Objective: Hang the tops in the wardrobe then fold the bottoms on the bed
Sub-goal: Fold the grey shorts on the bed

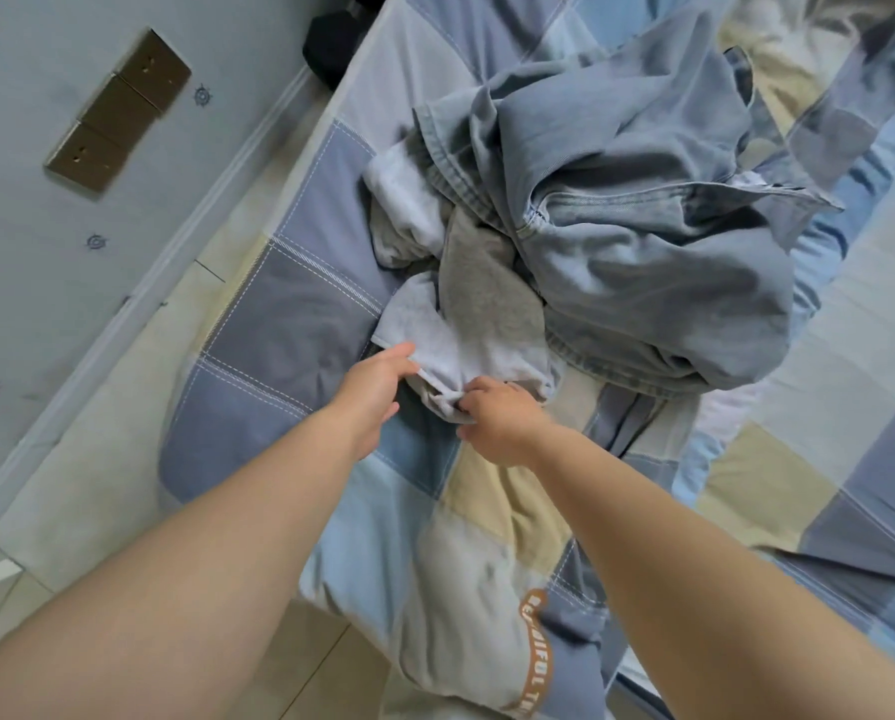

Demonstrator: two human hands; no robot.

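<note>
At the far left, a pale blue wall (45,262) carried a row of brass-coloured switch plates (118,109), and a white skirting ran down beside the bed (289,314), which was covered by a patchwork quilt of blue, grey and cream squares.

The left hand (375,394) reached over the quilt with its fingers fairly straight and its thumb stretched forward, touching the near edge of a pale grey garment (435,345). That garment lay just beyond and slightly right of the hand, at the near side of the heap.

The right hand (497,420) was close beside the left, its fingers curled around a bunched fold at the same garment's lower edge, gripping it. The cloth rose from this hand away toward the pile.

Above both hands, a darker grey piece (487,283) sat against the pale one, with white fabric (404,200) to its left. To the right, light blue denim jeans (643,252) lay crumpled across the top of the heap, well beyond the hands, overlapping the grey pieces.
</note>
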